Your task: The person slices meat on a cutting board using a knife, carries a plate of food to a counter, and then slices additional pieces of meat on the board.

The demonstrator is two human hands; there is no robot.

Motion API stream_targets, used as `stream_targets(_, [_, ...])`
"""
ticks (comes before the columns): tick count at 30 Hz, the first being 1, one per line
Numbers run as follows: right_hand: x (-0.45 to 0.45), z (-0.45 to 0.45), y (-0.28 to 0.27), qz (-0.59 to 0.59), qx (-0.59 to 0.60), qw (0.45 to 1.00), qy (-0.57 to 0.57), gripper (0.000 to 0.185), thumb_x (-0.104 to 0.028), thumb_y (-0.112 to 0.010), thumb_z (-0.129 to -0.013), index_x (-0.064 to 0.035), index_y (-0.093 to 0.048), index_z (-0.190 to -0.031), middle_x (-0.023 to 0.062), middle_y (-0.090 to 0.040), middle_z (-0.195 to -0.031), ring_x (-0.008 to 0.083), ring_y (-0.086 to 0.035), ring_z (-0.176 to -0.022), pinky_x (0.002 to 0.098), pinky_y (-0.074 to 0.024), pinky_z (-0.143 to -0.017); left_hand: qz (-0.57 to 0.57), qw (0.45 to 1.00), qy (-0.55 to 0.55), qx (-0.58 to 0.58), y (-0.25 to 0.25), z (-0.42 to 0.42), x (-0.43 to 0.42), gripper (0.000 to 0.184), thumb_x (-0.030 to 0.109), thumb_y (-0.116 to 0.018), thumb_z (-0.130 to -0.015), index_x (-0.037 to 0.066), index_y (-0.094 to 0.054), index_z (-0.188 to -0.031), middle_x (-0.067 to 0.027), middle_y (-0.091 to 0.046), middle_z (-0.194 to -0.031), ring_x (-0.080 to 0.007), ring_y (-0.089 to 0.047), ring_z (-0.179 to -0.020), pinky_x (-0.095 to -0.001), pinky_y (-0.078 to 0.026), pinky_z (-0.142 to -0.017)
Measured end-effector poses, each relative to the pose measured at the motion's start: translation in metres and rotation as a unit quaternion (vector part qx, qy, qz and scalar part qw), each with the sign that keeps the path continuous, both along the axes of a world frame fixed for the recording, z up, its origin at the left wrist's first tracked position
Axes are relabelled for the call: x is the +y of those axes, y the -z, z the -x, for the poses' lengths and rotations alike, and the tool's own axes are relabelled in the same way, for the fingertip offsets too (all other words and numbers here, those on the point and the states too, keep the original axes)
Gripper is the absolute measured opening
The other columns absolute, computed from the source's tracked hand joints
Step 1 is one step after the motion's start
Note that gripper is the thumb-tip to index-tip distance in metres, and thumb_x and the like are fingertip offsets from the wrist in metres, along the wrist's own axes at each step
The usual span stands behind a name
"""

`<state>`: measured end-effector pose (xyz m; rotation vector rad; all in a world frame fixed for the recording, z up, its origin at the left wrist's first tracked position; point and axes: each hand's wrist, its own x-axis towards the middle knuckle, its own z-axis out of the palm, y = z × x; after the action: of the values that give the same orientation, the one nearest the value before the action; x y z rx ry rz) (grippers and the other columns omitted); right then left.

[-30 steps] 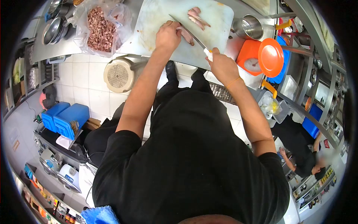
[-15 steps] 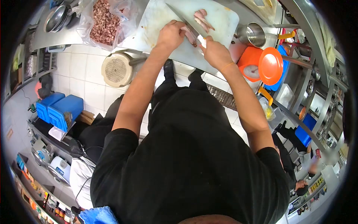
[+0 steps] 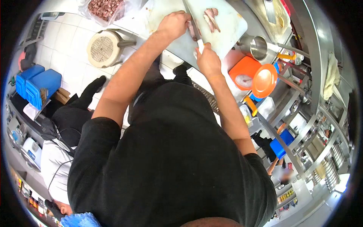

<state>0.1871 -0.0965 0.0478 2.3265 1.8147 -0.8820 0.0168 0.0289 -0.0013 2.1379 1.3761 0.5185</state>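
My right hand (image 3: 208, 60) grips the white handle of a kitchen knife (image 3: 196, 34), whose long blade points away from me across a white cutting board (image 3: 230, 34). Close beside the blade lies a strip of raw meat (image 3: 191, 31). My left hand (image 3: 174, 25) has its bent fingers on the far end of this strip, and the fingertips are partly hidden. Further right on the board rests a second, pale and pink piece of raw meat (image 3: 211, 19), touched by neither hand.
A clear plastic bag of diced meat (image 3: 106, 8) sits left of the board. To the right stand a metal pot (image 3: 258, 47) and an orange kitchen scale (image 3: 245, 70). A beige stool (image 3: 101, 49) is on the tiled floor. A co-worker (image 3: 60, 151) is behind me at left.
My view has shifted and turned, so the bag sits higher in the picture and the stool further left. The knife blade now lies steeper, close along the meat strip. Both hands keep their hold.
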Motion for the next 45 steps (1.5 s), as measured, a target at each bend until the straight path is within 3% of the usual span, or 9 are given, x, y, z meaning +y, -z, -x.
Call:
stream_targets(3, [0.014,-0.006,0.006,-0.022,0.019,0.999,-0.022,0.046,-0.036,-0.060,-0.105,0.0068,-0.052,-0.121,0.0341,-0.072,-0.091,0.0524,-0.072,-0.090,0.0592,-0.0564,-0.082,0.002,1.000,0.006,0.005,0.010,0.000,0.005,0.018,0.012,-0.071,-0.092,0.009,-0.076,-0.108,-0.0109,-0.074,-0.107,-0.0355,-0.073,-0.098,-0.0462,-0.058,-0.089])
stream_targets(7, [0.014,-0.006,-0.047,0.008,-0.018,0.999,-0.041,0.043,-0.034,-0.060,-0.103,0.0059,-0.054,-0.118,0.0301,-0.074,-0.094,0.0483,-0.073,-0.093,0.0563,-0.0567,-0.086,0.025,0.999,0.002,-0.028,0.018,-0.003,0.011,0.017,0.016,-0.071,-0.092,0.009,-0.075,-0.107,-0.0110,-0.075,-0.107,-0.0348,-0.073,-0.098,-0.0446,-0.059,-0.088])
stream_targets(13, [-0.017,-0.003,-0.075,0.042,-0.032,0.997,-0.053,0.042,-0.032,-0.062,-0.103,0.0077,-0.053,-0.115,0.0315,-0.073,-0.090,0.0492,-0.073,-0.088,0.0559,-0.0575,-0.082,-0.010,0.999,-0.007,-0.042,0.017,0.002,0.006,0.014,0.014,-0.070,-0.092,0.008,-0.074,-0.105,-0.0117,-0.072,-0.099,-0.0360,-0.072,-0.093,-0.0467,-0.058,-0.084])
stream_targets(26, [0.023,0.013,0.004,-0.003,0.013,1.000,0.003,0.050,-0.035,-0.061,-0.104,0.0098,-0.050,-0.123,0.0329,-0.073,-0.097,0.0501,-0.073,-0.094,0.0556,-0.0571,-0.087,-0.031,0.999,0.016,-0.034,0.012,-0.001,0.010,0.012,0.011,-0.067,-0.094,0.006,-0.072,-0.102,-0.0132,-0.071,-0.097,-0.0380,-0.071,-0.093,-0.0485,-0.058,-0.084])
stream_targets(33, [0.003,0.006,-0.043,-0.023,0.024,0.999,0.032,0.046,-0.034,-0.063,-0.103,0.0062,-0.053,-0.123,0.0324,-0.073,-0.094,0.0505,-0.073,-0.093,0.0570,-0.0560,-0.086,-0.053,0.996,-0.023,-0.072,0.013,0.000,0.000,0.012,0.011,-0.068,-0.094,0.006,-0.073,-0.104,-0.0133,-0.072,-0.098,-0.0371,-0.071,-0.092,-0.0472,-0.058,-0.083])
stream_targets(36, [-0.016,-0.008,-0.051,-0.042,0.011,0.998,0.050,0.046,-0.035,-0.065,-0.103,0.0049,-0.054,-0.122,0.0325,-0.073,-0.089,0.0512,-0.072,-0.090,0.0585,-0.0558,-0.081,-0.011,0.995,-0.052,-0.082,0.010,0.001,-0.002,0.020,0.007,-0.066,-0.093,0.007,-0.073,-0.112,-0.0130,-0.072,-0.112,-0.0364,-0.071,-0.103,-0.0454,-0.057,-0.091])
stream_targets(39, [-0.034,-0.025,-0.044,-0.064,0.000,0.996,0.057,0.044,-0.036,-0.065,-0.102,0.0045,-0.054,-0.115,0.0331,-0.072,-0.086,0.0526,-0.071,-0.086,0.0599,-0.0555,-0.077,-0.093,0.993,0.018,-0.072,0.004,0.006,0.004,0.036,0.002,-0.065,-0.089,0.010,-0.071,-0.124,-0.0111,-0.070,-0.129,-0.0334,-0.065,-0.123,-0.0454,-0.051,-0.107])
stream_targets(42, [-0.055,-0.037,-0.036,-0.069,-0.003,0.996,0.060,0.044,-0.037,-0.065,-0.102,0.0040,-0.054,-0.112,0.0333,-0.071,-0.085,0.0530,-0.071,-0.085,0.0603,-0.0554,-0.075,-0.177,0.969,0.172,0.012,-0.001,0.008,0.013,0.051,-0.001,-0.064,-0.084,0.014,-0.069,-0.133,-0.0083,-0.065,-0.141,-0.0302,-0.056,-0.138,-0.0459,-0.041,-0.119])
stream_targets(45, [-0.072,-0.042,-0.030,-0.066,0.004,0.996,0.058,0.043,-0.037,-0.065,-0.103,0.0038,-0.054,-0.111,0.0331,-0.071,-0.083,0.0529,-0.071,-0.083,0.0601,-0.0554,-0.073,-0.197,0.935,0.280,0.089,-0.004,0.009,0.021,0.056,-0.001,-0.066,-0.082,0.016,-0.069,-0.134,-0.0059,-0.064,-0.143,-0.0270,-0.055,-0.140,-0.0448,-0.037,-0.123])
